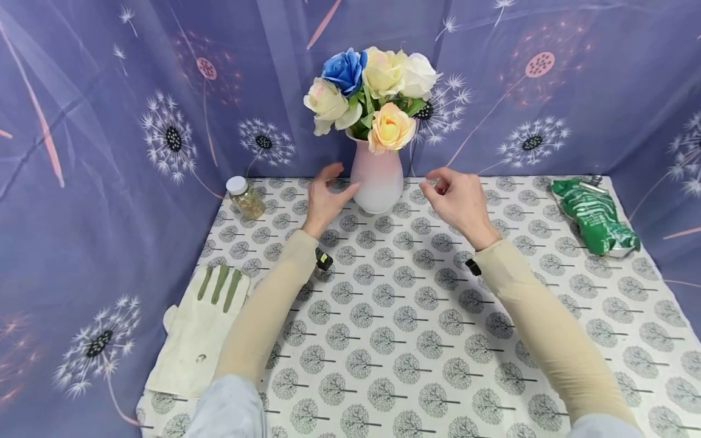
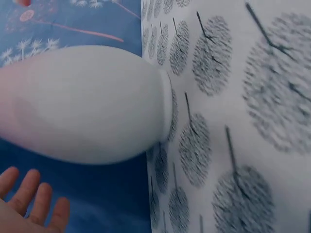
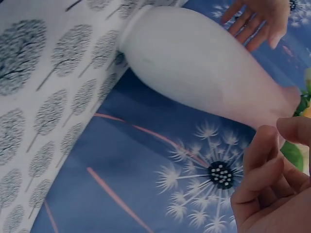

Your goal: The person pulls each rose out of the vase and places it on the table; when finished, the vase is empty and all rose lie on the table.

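A vase [image 1: 378,173], pink at the neck and white below, stands upright at the back of the table. It bears a bunch of artificial roses [image 1: 378,85] in blue, cream, white and peach. Just left of the vase is my left hand [image 1: 327,198], fingers spread and thumb tip overlapping its side in the head view. To the right, apart from the vase, my right hand [image 1: 460,198] is raised with loosely bent fingers and nothing in them. The right wrist view shows its thumb [image 3: 296,131] near the index fingertip, beside the vase neck.
A white-capped jar [image 1: 246,198] stands at the back left. White gloves [image 1: 191,347] with green stripes lie at the front left, beside my left forearm. A crumpled green packet [image 1: 594,216] lies at the back right. Patterned curtain [image 1: 350,24] encloses the back and sides.
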The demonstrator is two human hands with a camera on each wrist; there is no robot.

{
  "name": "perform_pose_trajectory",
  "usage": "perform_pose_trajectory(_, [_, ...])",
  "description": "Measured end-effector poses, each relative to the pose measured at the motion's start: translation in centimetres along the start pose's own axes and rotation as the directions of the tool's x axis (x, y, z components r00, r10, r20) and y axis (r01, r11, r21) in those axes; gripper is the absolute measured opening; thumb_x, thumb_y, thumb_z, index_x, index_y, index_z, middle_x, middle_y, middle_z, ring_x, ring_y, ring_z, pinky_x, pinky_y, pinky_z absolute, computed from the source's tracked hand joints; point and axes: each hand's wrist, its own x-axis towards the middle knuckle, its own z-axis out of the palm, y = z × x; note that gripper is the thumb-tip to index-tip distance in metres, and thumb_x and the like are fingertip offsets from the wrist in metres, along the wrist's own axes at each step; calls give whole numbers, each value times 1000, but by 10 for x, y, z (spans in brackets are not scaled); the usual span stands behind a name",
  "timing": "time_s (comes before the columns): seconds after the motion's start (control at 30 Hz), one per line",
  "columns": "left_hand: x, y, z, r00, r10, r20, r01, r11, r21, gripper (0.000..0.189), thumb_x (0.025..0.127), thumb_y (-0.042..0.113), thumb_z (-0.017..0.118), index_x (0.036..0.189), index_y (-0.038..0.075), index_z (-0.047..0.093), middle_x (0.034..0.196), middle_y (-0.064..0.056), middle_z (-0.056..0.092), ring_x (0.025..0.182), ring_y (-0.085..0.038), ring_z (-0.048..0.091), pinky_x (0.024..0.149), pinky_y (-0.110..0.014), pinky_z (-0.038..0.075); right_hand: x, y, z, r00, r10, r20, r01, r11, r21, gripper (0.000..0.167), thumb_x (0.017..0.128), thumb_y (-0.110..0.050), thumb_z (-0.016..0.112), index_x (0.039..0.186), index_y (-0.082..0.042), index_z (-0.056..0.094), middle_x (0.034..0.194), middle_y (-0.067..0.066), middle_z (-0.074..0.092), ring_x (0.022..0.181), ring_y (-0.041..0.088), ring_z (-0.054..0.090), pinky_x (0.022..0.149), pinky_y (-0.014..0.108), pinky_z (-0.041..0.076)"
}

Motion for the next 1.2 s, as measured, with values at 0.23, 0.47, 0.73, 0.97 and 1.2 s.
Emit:
perform_pose_trajectory(0.23, [20, 10, 16, 994, -101, 30, 98, 991, 89, 98, 85, 40, 93, 164, 11, 44, 161, -14, 56, 147, -30, 55, 126, -49, 47, 12, -23, 0, 997, -26, -73, 33, 994, 106, 25, 97, -14, 81, 117, 0, 81, 81, 19, 79, 59, -4, 55, 59, 5, 41])
perform_pose_trajectory(0.47, [31, 14, 29, 997, -73, 19, 71, 992, 100, 104, 81, 41, 96, 164, 6, 44, 161, -18, 56, 144, -33, 58, 123, -48, 49, 24, -38, 0, 988, -65, -143, 84, 989, 125, 25, 95, -13, 83, 118, -1, 82, 62, 11, 64, 50, -10, 37, 62, 15, 35])
perform_pose_trajectory(0.73, [33, 16, 34, 997, -79, -17, 81, 990, 118, 102, 76, 42, 99, 158, 6, 51, 157, -19, 61, 143, -34, 61, 123, -50, 49, 36, -40, 1, 979, 3, -203, 46, 971, 236, 20, 97, -5, 77, 115, 2, 82, 64, -1, 62, 52, -9, 43, 59, 11, 41])
perform_pose_trajectory(0.97, [34, 17, 36, 998, -63, -13, 64, 995, 70, 104, 72, 38, 103, 156, 4, 53, 151, -19, 65, 138, -35, 64, 120, -50, 51, 65, -43, -9, 962, 209, -173, -113, 889, 445, 19, 99, -13, 76, 112, -1, 83, 62, -24, 57, 56, -3, 49, 55, 14, 39])
perform_pose_trajectory(1.2, [34, 17, 39, 998, -63, -11, 64, 995, 80, 108, 69, 38, 105, 157, 5, 52, 154, -17, 64, 140, -32, 64, 120, -46, 52, 84, -53, -15, 946, 180, -269, -18, 859, 512, 18, 98, -12, 78, 111, -2, 85, 55, -18, 48, 53, 1, 39, 53, 19, 27])
